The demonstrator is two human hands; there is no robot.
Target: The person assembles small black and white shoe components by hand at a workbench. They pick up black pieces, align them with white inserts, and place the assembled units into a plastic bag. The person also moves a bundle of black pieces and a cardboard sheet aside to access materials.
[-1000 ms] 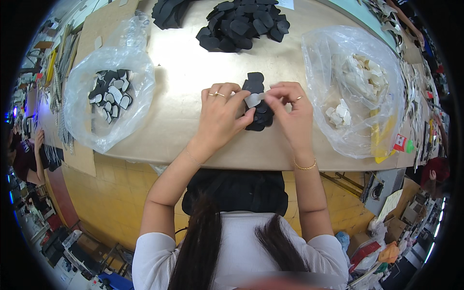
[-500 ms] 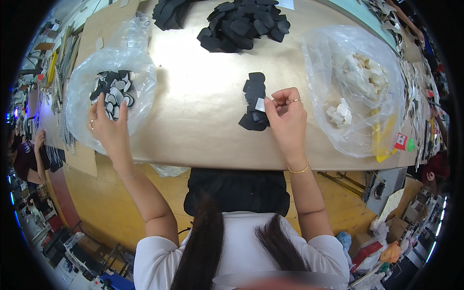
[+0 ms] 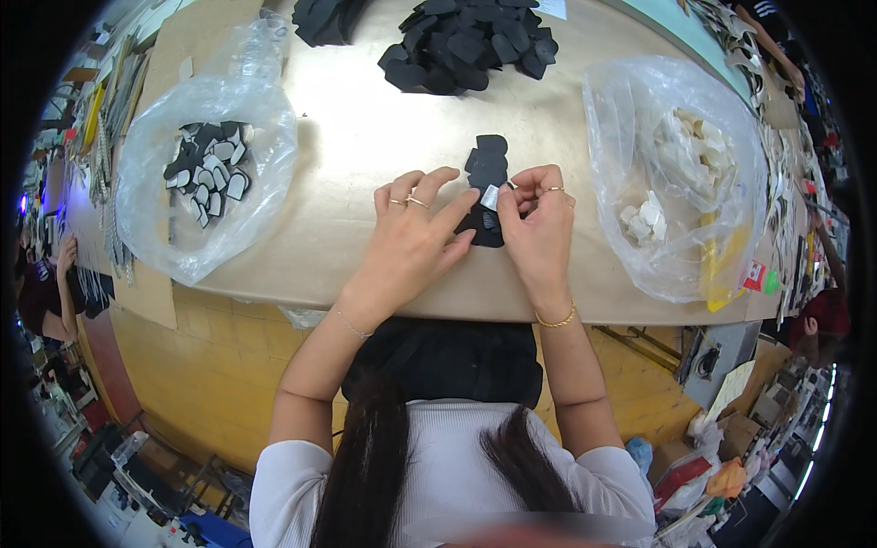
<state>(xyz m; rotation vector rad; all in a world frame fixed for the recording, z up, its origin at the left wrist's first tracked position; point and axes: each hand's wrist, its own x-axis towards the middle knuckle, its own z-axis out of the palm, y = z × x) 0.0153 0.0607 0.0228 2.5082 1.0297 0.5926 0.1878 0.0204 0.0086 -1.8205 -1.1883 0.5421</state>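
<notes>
A short row of overlapping black flat pieces (image 3: 489,157) with rounded ends lies on the table in front of me. My right hand (image 3: 539,224) is at its right side, thumb and forefinger pinched at a small white piece (image 3: 491,197) over the row. My left hand (image 3: 416,233) reaches in from the other side, fingers apart, with thumb and fingertips by the row's left edge; I see nothing in it. At the left lies an opened clear plastic bag (image 3: 151,219) containing small black-and-white pieces (image 3: 212,169).
A heap of black pieces (image 3: 466,50) and a neater black stack (image 3: 324,20) sit at the far side. On the right, another clear bag (image 3: 621,110) holds crumpled off-white scraps (image 3: 699,151). The table's near edge (image 3: 438,315) runs before my body. Other people work at both sides.
My left hand has moved right, from over the left bag to beside the black row. My right hand stays pinched at the white piece, nearly in place.
</notes>
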